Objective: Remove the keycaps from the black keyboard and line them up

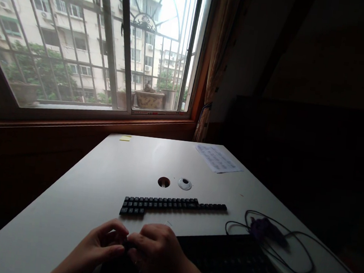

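Note:
A dark keyboard [231, 261] lies at the near edge of the table, its left part under my hands. My left hand [100, 244] is closed, thumb and fingers curled together in a pinch above the keyboard's left end. Right beside it, my right hand [158, 248] is closed too, its fingertips meeting those of the left. A small dark piece shows between the fingertips, too shadowed to make out. Beyond my hands, loose black keycaps [162, 202] stand lined up in rows on the white table [74, 212].
A cable [311, 260] and a dark purple bundle [267, 230] lie to the right of the keyboard. Farther back are a round hole [164, 182], a white ring cover [184, 184], printed paper [218, 158] and a yellow sticky note [125, 138]. A barred window stands behind.

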Action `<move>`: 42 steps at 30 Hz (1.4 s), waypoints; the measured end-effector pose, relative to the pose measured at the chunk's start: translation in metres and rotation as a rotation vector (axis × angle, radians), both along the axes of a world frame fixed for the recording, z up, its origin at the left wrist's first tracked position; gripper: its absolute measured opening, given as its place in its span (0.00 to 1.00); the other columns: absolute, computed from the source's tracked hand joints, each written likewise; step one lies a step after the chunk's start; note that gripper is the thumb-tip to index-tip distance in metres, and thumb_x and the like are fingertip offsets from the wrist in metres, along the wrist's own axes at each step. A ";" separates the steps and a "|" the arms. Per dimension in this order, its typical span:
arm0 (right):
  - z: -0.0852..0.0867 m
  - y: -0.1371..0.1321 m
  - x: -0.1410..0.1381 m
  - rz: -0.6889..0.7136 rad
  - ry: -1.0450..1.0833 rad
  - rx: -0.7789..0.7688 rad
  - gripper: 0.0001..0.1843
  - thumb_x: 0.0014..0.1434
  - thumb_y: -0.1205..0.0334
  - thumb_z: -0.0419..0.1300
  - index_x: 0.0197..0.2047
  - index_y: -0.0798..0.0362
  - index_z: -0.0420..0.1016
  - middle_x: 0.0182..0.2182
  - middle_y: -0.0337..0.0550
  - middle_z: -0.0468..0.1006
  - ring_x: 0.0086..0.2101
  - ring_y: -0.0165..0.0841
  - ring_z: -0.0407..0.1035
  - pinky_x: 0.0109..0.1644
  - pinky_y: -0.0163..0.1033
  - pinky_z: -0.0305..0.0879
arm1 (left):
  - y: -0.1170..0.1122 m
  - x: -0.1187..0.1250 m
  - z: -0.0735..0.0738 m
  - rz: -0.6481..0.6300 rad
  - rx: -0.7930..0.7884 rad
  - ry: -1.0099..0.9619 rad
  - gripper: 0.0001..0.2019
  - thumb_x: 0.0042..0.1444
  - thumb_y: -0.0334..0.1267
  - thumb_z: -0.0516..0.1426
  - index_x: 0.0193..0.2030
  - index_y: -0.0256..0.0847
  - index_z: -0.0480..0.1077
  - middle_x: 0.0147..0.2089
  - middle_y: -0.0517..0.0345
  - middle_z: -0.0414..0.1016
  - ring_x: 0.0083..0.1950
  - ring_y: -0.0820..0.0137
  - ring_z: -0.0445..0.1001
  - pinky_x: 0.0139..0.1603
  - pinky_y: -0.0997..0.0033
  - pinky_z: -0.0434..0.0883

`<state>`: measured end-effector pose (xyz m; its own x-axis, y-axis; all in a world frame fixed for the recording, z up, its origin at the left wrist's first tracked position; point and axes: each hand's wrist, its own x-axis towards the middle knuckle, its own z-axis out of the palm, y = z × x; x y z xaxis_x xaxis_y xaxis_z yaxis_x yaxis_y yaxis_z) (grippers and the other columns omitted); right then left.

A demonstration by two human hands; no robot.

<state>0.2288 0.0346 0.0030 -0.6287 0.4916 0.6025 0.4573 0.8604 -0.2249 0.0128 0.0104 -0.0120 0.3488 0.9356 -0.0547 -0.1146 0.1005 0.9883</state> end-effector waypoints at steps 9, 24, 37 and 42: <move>-0.001 0.001 -0.001 -0.010 0.001 0.056 0.10 0.56 0.60 0.63 0.43 0.46 0.73 0.27 0.35 0.75 0.25 0.31 0.68 0.29 0.38 0.56 | 0.001 0.000 0.000 0.025 0.047 0.040 0.16 0.50 0.45 0.68 0.38 0.38 0.71 0.35 0.56 0.71 0.39 0.65 0.70 0.39 0.69 0.64; -0.005 0.002 -0.002 -0.016 0.019 0.154 0.07 0.57 0.61 0.58 0.40 0.49 0.73 0.25 0.37 0.73 0.24 0.32 0.67 0.29 0.37 0.58 | 0.002 -0.001 -0.002 0.003 0.028 -0.002 0.15 0.49 0.45 0.68 0.37 0.38 0.71 0.30 0.60 0.67 0.34 0.69 0.64 0.35 0.72 0.60; -0.004 0.002 -0.003 -0.011 0.023 0.189 0.08 0.57 0.61 0.58 0.41 0.48 0.73 0.25 0.36 0.73 0.23 0.32 0.67 0.28 0.38 0.56 | 0.003 -0.001 -0.004 -0.003 0.023 -0.019 0.15 0.49 0.44 0.68 0.37 0.38 0.72 0.31 0.60 0.67 0.34 0.70 0.65 0.35 0.72 0.60; 0.002 -0.002 -0.002 -0.015 0.021 0.189 0.08 0.58 0.62 0.58 0.42 0.49 0.73 0.26 0.37 0.74 0.25 0.32 0.68 0.29 0.38 0.58 | 0.004 -0.002 -0.004 0.024 0.053 0.019 0.16 0.48 0.44 0.69 0.38 0.38 0.72 0.32 0.58 0.68 0.36 0.68 0.66 0.36 0.71 0.61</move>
<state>0.2271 0.0325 0.0047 -0.6083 0.3775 0.6982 0.4675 0.8813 -0.0692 0.0105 0.0142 -0.0158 0.3253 0.9456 -0.0111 -0.0971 0.0451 0.9943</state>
